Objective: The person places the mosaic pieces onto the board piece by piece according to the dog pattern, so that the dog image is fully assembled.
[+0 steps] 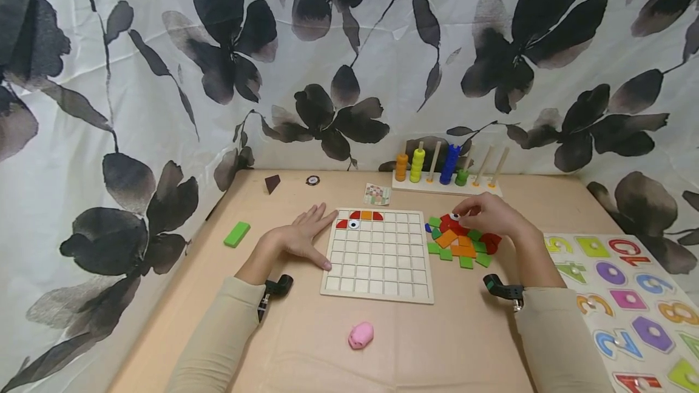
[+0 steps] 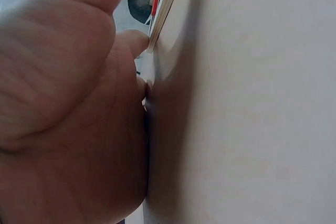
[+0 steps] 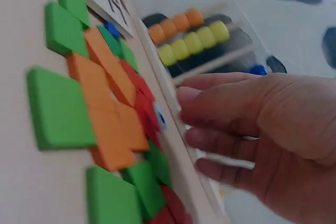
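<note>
My left hand [image 1: 297, 235] lies spread on the table, its thumb and a fingertip at the left edge of the white grid board [image 1: 377, 265]. Along the board's top rows sit a few red and orange tiles and a white eye tile [image 1: 354, 224]. On the right, my right hand [image 1: 488, 214] hovers over a pile of loose tiles [image 1: 463, 251], fingers loosely bent. Another eye tile [image 3: 161, 116] rests on red tiles [image 3: 142, 87] just off my fingertips; in the right wrist view a small gap shows between them. The left wrist view mostly shows my palm [image 2: 68, 93].
A peg stand with coloured rings [image 1: 448, 184] stands at the back, beside a small patterned card [image 1: 377, 194]. A number puzzle board [image 1: 628, 296] lies at right. A pink toy [image 1: 361, 335] is in front, a green block [image 1: 237, 235] at left, a dark wedge [image 1: 272, 184] behind.
</note>
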